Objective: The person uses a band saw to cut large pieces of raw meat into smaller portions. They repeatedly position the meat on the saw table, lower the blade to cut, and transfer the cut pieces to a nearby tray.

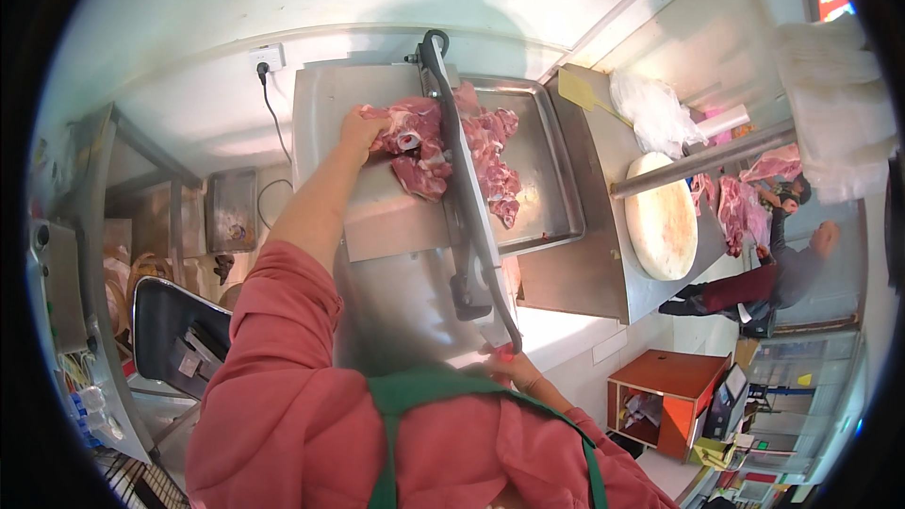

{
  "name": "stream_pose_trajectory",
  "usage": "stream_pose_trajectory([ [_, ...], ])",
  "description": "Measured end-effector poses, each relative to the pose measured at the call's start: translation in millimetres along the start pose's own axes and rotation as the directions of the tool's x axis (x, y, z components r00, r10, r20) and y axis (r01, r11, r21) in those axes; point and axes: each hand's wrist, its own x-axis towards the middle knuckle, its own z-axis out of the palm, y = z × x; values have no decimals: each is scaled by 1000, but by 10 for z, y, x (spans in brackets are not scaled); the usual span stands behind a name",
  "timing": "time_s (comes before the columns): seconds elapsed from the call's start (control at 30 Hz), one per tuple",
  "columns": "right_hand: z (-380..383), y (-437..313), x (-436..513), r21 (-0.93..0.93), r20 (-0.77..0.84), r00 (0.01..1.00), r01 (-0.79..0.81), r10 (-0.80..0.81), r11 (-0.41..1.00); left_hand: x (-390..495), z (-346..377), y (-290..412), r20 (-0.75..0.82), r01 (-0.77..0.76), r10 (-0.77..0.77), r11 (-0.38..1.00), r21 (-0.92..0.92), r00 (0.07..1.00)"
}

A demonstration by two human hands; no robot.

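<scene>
On the left of the steel cutting stand [318, 106], my left hand [362, 134] grips the edge of a piece of raw bone-in meat [417, 127], and a cut bone end shows. A long hinged bone-cutter lever [463, 145] crosses the stand, with the meat lying against its left side. My right hand [520, 371], close to my body, is on the lever's near end, where something red shows at the grip. Right of the lever, cut meat pieces [495, 148] lie in a shallow steel tray [548, 184]. The lever hides where its blade meets the meat.
A steel table [573, 254] adjoins the tray, holding a round cutting board [661, 226], a yellow fly swatter [576, 88] and plastic bags [654, 113]. Beyond a metal post [707, 159], another person [785, 268] stands by hanging meat [735, 208]. A black chair [177, 332] is at left.
</scene>
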Motion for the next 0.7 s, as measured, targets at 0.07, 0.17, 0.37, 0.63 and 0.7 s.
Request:
stream_pose_trajectory([
  [0.07, 8, 12, 4, -65, -48, 998, -33, 30, 997, 7, 0, -11, -2, 11, -11, 1000, 26, 1000],
  [0.17, 19, 103, 51, -50, -95, 995, -24, 19, 998, 19, 0, -23, -8, 8, -8, 1000, 9, 1000],
  [0.37, 34, 219, 224, -129, -100, 993, 46, -59, 991, 51, -10, -61, -3, 0, 0, 999, -46, 1000],
  [0.63, 147, -92, -24, -157, -148, 989, -1, -23, 988, 64, -26, -16, -2, 45, -45, 999, 1, 999],
  [0.7, 160, -184, -120, -166, -139, 990, 7, -30, 986, 45, -30, 3, 1, 45, -45, 999, -6, 999],
])
